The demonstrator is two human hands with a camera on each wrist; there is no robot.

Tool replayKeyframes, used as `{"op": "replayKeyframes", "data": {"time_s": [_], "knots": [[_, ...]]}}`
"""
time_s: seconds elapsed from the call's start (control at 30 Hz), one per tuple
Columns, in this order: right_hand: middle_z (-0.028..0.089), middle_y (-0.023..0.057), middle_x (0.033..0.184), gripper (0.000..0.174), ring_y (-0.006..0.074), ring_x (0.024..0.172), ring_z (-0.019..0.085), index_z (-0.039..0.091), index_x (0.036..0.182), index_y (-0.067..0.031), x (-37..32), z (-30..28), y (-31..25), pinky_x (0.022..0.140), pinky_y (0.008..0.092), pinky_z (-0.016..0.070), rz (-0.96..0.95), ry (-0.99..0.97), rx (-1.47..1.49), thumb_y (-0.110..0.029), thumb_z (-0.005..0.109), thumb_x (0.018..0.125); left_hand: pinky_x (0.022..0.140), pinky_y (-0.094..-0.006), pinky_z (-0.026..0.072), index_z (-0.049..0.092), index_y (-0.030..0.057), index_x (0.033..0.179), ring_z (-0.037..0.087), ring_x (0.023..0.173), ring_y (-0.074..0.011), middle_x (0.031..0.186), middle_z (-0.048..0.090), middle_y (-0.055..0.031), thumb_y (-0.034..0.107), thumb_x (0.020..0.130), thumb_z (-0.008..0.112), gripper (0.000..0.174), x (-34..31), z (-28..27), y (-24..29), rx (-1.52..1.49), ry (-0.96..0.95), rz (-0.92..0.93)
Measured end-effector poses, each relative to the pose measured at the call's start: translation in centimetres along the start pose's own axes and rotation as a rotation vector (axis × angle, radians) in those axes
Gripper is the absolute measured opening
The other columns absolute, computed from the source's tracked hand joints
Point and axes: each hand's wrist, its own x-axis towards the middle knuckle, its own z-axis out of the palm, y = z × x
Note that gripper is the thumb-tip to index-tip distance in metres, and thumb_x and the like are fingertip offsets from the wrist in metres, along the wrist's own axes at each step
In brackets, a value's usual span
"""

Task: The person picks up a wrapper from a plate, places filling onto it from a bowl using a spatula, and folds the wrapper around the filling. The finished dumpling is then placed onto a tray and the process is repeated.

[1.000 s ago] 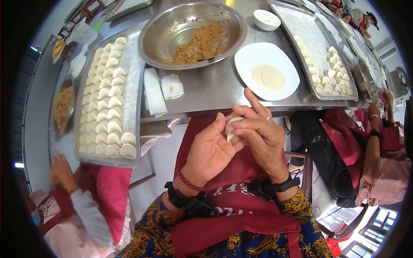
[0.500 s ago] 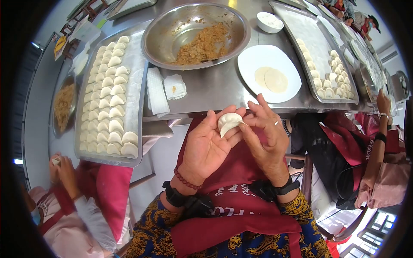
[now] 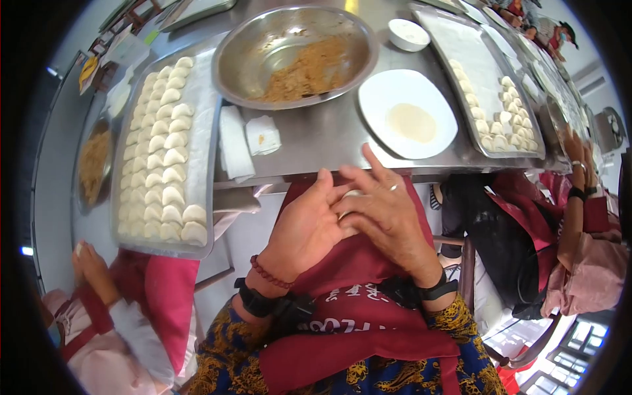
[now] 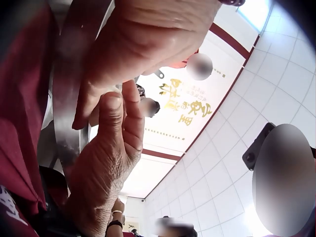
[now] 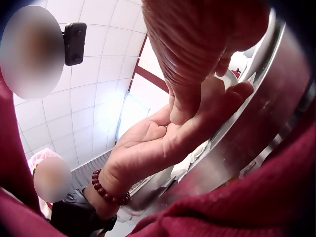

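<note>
The left hand (image 3: 304, 220) lies palm up with its thumb pointing upward, and a pale folded dumpling (image 3: 353, 193) rests on its fingers. Over it, the right hand (image 3: 390, 214) pinches the dumpling with thumb and fingertips, its index finger raised; most of the dumpling is hidden. In the left wrist view, the right hand's (image 4: 106, 158) thumb meets the fingers of the left hand (image 4: 143, 44). The right wrist view shows the left hand's (image 5: 158, 138) flat palm beneath the right hand (image 5: 197, 54).
A metal bowl (image 3: 227, 82) of brown filling stands at centre back. Left of it is a tray (image 3: 204, 227) with rows of dumplings. A white plate (image 3: 372, 99) with pale wrapper, a small white bowl (image 3: 409, 35) and another dumpling tray (image 3: 484, 62) are to the right. People sit on both sides.
The right hand has moved left over the dumpling, covering most of it, and its fingers have closed in. Half a second ago the dumpling was plainly visible on the left fingers.
</note>
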Motion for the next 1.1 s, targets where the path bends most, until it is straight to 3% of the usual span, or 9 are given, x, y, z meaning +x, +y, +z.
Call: {"op": "replayKeyframes", "data": {"time_s": [0.07,0.23,0.3,0.43,0.63,0.87,0.93,1.07,1.1], "knots": [[0.067,0.0098,0.127,0.020,0.0399,0.138,0.048,0.070,0.092,-0.0154,0.0,0.1,0.2,0.102,0.0514,0.0431,-0.140,0.058,-0.001,-0.007,0.075,0.074,0.108,-0.0459,0.0421,0.042,0.0001,0.142,0.053,0.126,-0.0280,0.140,0.053,-0.0163,0.047,0.110,0.030,0.058,0.1,1.5,-0.3,0.168,0.211,-0.059],[0.067,0.0072,0.127,0.017,0.0378,0.138,0.048,0.069,0.090,-0.0127,-0.5,1.1,0.8,0.104,0.0492,0.0426,-0.092,0.061,0.073,-0.006,0.074,0.075,0.110,-0.0479,0.0403,0.043,0.0065,0.140,0.049,0.132,-0.0288,0.141,0.050,-0.0148,0.044,0.110,0.030,0.050,0.2,-0.9,-0.3,0.155,0.025,-0.079],[0.066,0.0058,0.130,0.016,0.0353,0.141,0.046,0.071,0.099,-0.0128,-0.6,0.9,0.8,0.107,0.0493,0.0405,-0.042,0.064,0.108,-0.013,0.075,0.084,0.113,-0.0491,0.0379,0.041,0.0018,0.142,0.048,0.134,-0.0312,0.143,0.049,-0.0172,0.047,0.110,0.030,0.056,0.3,1.3,-0.3,0.165,0.232,-0.017],[0.070,0.0087,0.126,0.017,0.0330,0.136,0.052,0.073,0.106,-0.0122,-0.8,0.0,1.4,0.106,0.0452,0.0426,0.082,0.119,0.267,-0.015,0.073,0.089,0.119,-0.0512,0.0305,0.031,-0.0112,0.147,0.042,0.140,-0.0356,0.150,0.043,-0.0244,0.051,0.109,0.027,0.073,0.9,2.3,0.3,0.173,0.165,-0.066],[0.073,0.0125,0.116,0.016,0.0298,0.122,0.064,0.074,0.103,-0.0092,-0.4,-0.9,2.2,0.098,0.0388,0.0499,0.177,0.070,0.319,-0.009,0.074,0.087,0.121,-0.0508,0.0287,0.031,-0.0109,0.148,0.041,0.141,-0.0352,0.151,0.041,-0.0244,0.052,0.108,0.029,0.074,2.1,2.7,0.9,0.215,0.179,-0.067],[0.073,0.0148,0.112,0.017,0.0245,0.116,0.067,0.073,0.107,-0.0021,0.4,-3.4,2.8,0.096,0.0322,0.0533,0.285,0.177,0.490,0.002,0.068,0.091,0.121,-0.0522,0.0288,0.031,-0.0121,0.147,0.041,0.141,-0.0367,0.152,0.041,-0.0238,0.053,0.108,0.029,0.076,5.1,3.6,0.7,0.243,0.175,-0.123],[0.073,0.0136,0.114,0.017,0.0191,0.114,0.067,0.072,0.107,-0.0006,0.9,-4.7,3.0,0.095,0.0298,0.0545,0.477,0.143,0.771,0.004,0.066,0.092,0.120,-0.0535,0.0305,0.032,-0.0130,0.146,0.042,0.140,-0.0385,0.151,0.040,-0.0268,0.053,0.108,0.029,0.077,5.8,4.1,0.8,0.261,0.151,-0.107],[0.073,0.0123,0.116,0.015,0.0161,0.109,0.068,0.074,0.105,0.0000,1.0,-7.2,6.1,0.091,0.0285,0.0557,0.398,0.147,0.660,0.003,0.066,0.092,0.110,-0.0507,0.0443,0.039,-0.0139,0.141,0.057,0.125,-0.0383,0.139,0.051,-0.0294,0.051,0.108,0.031,0.073,6.9,3.5,0.9,0.394,0.230,-0.066],[0.073,0.0118,0.117,0.014,0.0155,0.108,0.068,0.074,0.104,-0.0004,1.3,-8.7,6.4,0.091,0.0280,0.0555,0.426,0.157,0.614,0.002,0.067,0.092,0.102,-0.0474,0.0499,0.043,-0.0146,0.136,0.062,0.114,-0.0366,0.130,0.056,-0.0287,0.050,0.109,0.033,0.071,7.0,2.5,1.1,0.549,0.324,0.080]]}}
